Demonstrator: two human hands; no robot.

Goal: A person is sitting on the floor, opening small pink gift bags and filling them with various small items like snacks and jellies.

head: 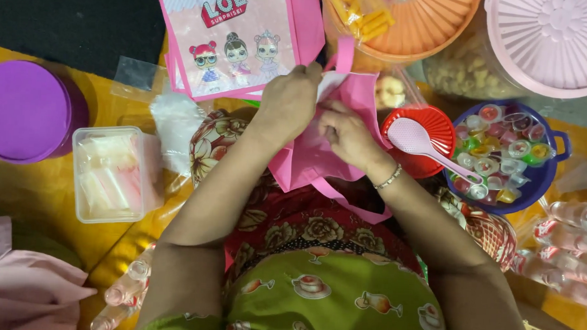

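I hold a pink fabric tote bag [306,160] over my lap with both hands. My left hand [288,101] grips its upper edge near a pink handle. Slightly lower and to the right, my right hand [348,133] pinches the bag's opening; a bead bracelet shows on that wrist. Whether anything lies inside the bag is hidden. Just behind it lies a stack of pink bags with cartoon dolls printed on them [236,42].
A red bowl with a pink spoon [416,140] and a blue bowl of small jelly cups [505,159] sit at right. At left are a purple lidded tub [25,110] and a clear box [108,175]. Snack tubs stand behind; clear packets lie at right.
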